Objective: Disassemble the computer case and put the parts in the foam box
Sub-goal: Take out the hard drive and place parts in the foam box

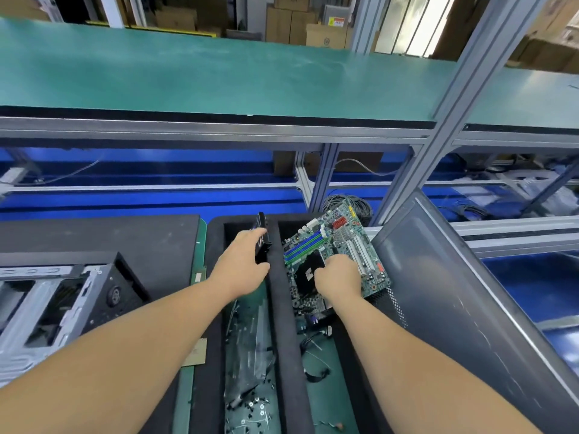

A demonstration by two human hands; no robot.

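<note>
A black foam box with two long compartments lies in front of me. My left hand grips a black drive-like part, held upright at the far end of the left compartment. My right hand holds a green motherboard with blue and green memory slots, tilted over the far end of the right compartment. The fingers curl round a black block on the board. The opened computer case lies on a black mat at the left.
A grey case side panel leans against the box's right side. Screws and a plastic bag lie in the left compartment, loose cables in the right. A coil of cable sits behind the box. A green shelf spans above.
</note>
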